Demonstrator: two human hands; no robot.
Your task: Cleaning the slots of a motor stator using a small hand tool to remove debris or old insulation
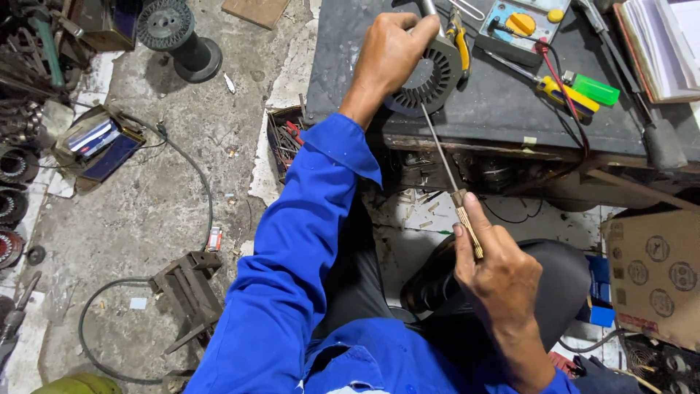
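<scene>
Work surface: a dark, scuffed metal-topped desk stands at the upper right of the head view. On it lie a grey and blue multimeter with a yellow dial, a yellow-handled tester with red lead, a bright green plastic block, yellow-handled pliers and an open paper ledger at the far right edge.

Room: a stained, cracked concrete floor carries a black cable, a dark spool on a round stand, a small rusted metal bracket stand and several wound motor stators along the left edge. A brown cardboard box sits at the lower right.

Left hand: blue-sleeved, closed around the upper rim of a round grey slotted steel stator core, which rests tilted at the near edge of the desk, just beside the pliers. Fingers are curled over the rim in a firm grasp.

Right hand: clenched about the ribbed brass-coloured handle of a long thin metal rod tool, thumb laid along the handle. The rod runs up and left from the handle; its tip meets the lower part of the stator core. Whether it enters a slot cannot be told.
</scene>
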